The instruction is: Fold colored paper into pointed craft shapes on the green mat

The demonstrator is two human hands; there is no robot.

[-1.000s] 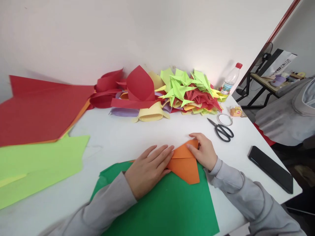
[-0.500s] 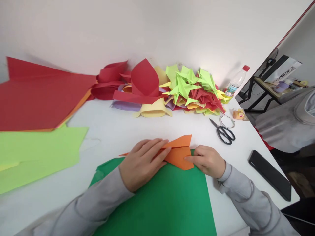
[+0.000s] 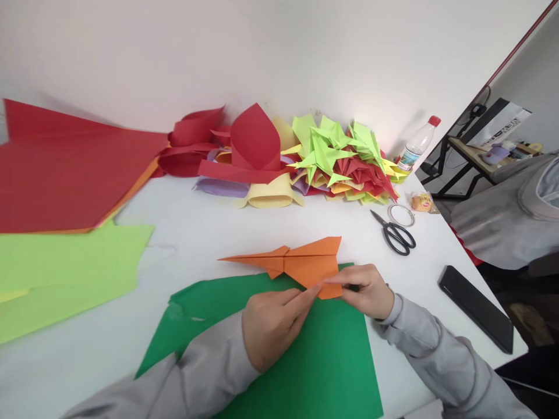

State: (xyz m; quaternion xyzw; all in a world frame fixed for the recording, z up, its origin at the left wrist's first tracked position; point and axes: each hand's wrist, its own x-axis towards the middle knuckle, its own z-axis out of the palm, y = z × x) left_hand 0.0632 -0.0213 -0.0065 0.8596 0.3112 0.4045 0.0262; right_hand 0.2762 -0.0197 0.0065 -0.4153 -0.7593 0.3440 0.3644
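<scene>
An orange paper plane (image 3: pixel 305 265) lies with its long pointed nose to the left, over the far edge of a green paper sheet (image 3: pixel 336 361). My left hand (image 3: pixel 277 323) pinches the plane's near wing edge with its fingertips, palm side hidden. Beside it my right hand (image 3: pixel 367 288) grips the same wing near its rear corner, thumb below and fingers on top. The two hands' fingertips almost meet on the wing. A centre crease and a cross fold near the nose show on the plane.
Black-handled scissors (image 3: pixel 395 234), a tape roll (image 3: pixel 402 215) and a black phone (image 3: pixel 476 308) lie to the right. Folded paper stars (image 3: pixel 327 151), red paper shapes (image 3: pixel 255 142) and a bottle (image 3: pixel 417 145) line the wall. Red (image 3: pixel 78 180) and lime sheets (image 3: pixel 74 267) cover the left.
My left hand has moved from the plane's middle, nearer and to the right, onto the wing edge, uncovering the nose. My right hand has shifted slightly and now pinches the wing corner.
</scene>
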